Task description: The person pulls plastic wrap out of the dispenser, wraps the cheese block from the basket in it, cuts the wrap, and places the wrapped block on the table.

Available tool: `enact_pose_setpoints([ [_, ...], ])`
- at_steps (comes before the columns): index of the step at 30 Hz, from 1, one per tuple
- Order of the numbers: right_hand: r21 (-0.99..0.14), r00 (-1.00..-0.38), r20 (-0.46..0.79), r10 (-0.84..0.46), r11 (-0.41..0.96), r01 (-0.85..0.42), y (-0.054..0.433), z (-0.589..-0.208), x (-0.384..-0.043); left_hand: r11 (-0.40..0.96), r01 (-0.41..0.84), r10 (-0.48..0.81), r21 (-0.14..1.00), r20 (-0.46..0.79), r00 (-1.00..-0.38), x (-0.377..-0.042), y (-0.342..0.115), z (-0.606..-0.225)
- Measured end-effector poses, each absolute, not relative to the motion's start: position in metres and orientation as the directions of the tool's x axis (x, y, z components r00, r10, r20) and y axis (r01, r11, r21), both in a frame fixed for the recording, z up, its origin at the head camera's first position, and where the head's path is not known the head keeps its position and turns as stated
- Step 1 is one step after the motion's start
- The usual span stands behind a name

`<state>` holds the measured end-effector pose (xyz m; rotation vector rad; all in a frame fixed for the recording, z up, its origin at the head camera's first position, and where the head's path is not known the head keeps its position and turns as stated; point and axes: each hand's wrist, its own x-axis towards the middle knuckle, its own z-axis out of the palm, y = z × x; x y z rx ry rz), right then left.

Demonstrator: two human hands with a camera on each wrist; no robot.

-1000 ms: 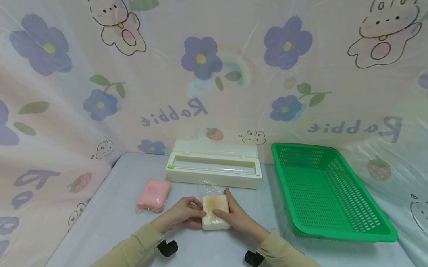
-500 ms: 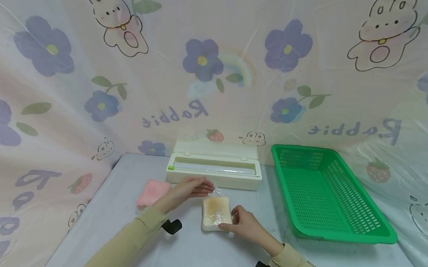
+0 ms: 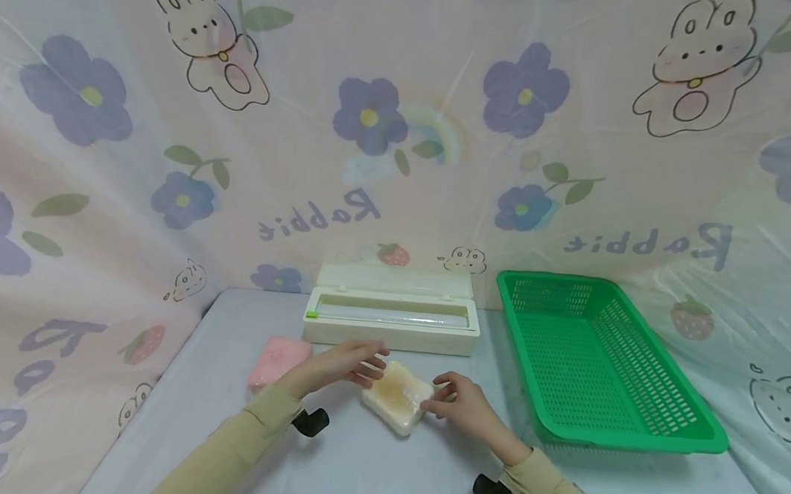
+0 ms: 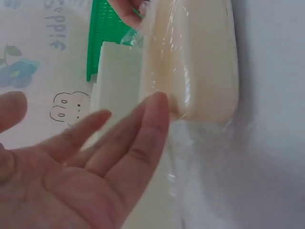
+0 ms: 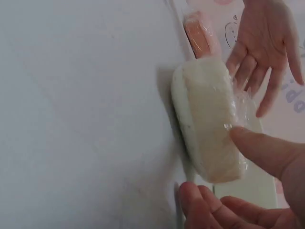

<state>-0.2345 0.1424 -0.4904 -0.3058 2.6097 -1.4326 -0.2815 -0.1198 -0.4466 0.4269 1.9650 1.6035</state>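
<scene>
A thick white slice of bread (image 3: 396, 400) with a toasted-brown middle, wrapped in clear film, lies turned cornerwise on the table. My left hand (image 3: 345, 367) is at its upper left, fingers extended; in the left wrist view its fingertips overlap the wrapped end, where loose film (image 4: 200, 143) trails off. At the right corner is my right hand (image 3: 461, 406), its thumb touching the film in the right wrist view and its bent fingers beside the lower end. A pink wrapped slice (image 3: 278, 362) lies to the left, partly behind the left hand.
Behind the bread stands a white cling film box (image 3: 391, 338), lid raised and a roll inside. A green perforated basket (image 3: 543, 374) is on the right. A printed curtain (image 3: 439, 189) hangs behind the white table (image 3: 370, 477).
Both hands held the bread; the left has moved up to its far-left edge and the right outward to its right corner. The bread has turned from square-on to cornerwise.
</scene>
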Motion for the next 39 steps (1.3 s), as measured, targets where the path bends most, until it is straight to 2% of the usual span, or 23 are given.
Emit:
enact_pose_setpoints([
  [5, -0.89, -0.977, -0.08, -0.197, 0.456, -0.019, 0.142, -0.493, -0.246, 0.21, -0.201, 0.529, 0.957, -0.284, -0.799, -0.271, -0.127, -0.439],
  [9, -0.92, -0.971, -0.107, -0.214, 0.393, 0.015, 0.137, -0.491, -0.254, 0.194, -0.287, 0.501, 0.938, -0.346, -0.793, -0.269, -0.134, -0.435],
  [11, -0.926, -0.968, -0.105, -0.23, 0.378, 0.011, 0.132, -0.488, -0.255, 0.232, -0.29, 0.469, 0.928, -0.368, -0.803, -0.27, -0.137, -0.434],
  [14, -0.908, -0.97, -0.095, -0.225, 0.419, -0.008, 0.124, -0.484, -0.257, 0.294, -0.247, 0.394, 0.923, -0.353, -0.849, -0.278, -0.139, -0.436],
  [17, -0.873, -0.978, -0.069, -0.197, 0.487, -0.037, 0.116, -0.483, -0.258, 0.281, -0.214, 0.361, 0.935, -0.31, -0.879, -0.287, -0.139, -0.442],
  [20, -0.861, -0.981, -0.032, -0.192, 0.503, -0.071, 0.11, -0.485, -0.26, 0.217, -0.238, 0.419, 0.947, -0.31, -0.853, -0.293, -0.139, -0.451],
  [24, -0.889, -0.97, 0.008, -0.242, 0.443, -0.118, 0.107, -0.489, -0.265, 0.185, -0.321, 0.493, 0.929, -0.371, -0.787, -0.294, -0.138, -0.463],
  [30, -0.916, -0.936, -0.03, -0.35, 0.384, -0.115, 0.115, -0.496, -0.284, 0.12, -0.43, 0.527, 0.895, -0.424, -0.737, -0.288, -0.133, -0.476],
  [35, -0.919, -0.883, -0.081, -0.463, 0.377, -0.113, 0.125, -0.5, -0.298, 0.087, -0.463, 0.505, 0.882, -0.44, -0.743, -0.282, -0.13, -0.483],
  [39, -0.933, -0.849, -0.099, -0.519, 0.344, -0.102, 0.128, -0.503, -0.305, 0.139, -0.419, 0.458, 0.897, -0.434, -0.776, -0.279, -0.124, -0.487],
])
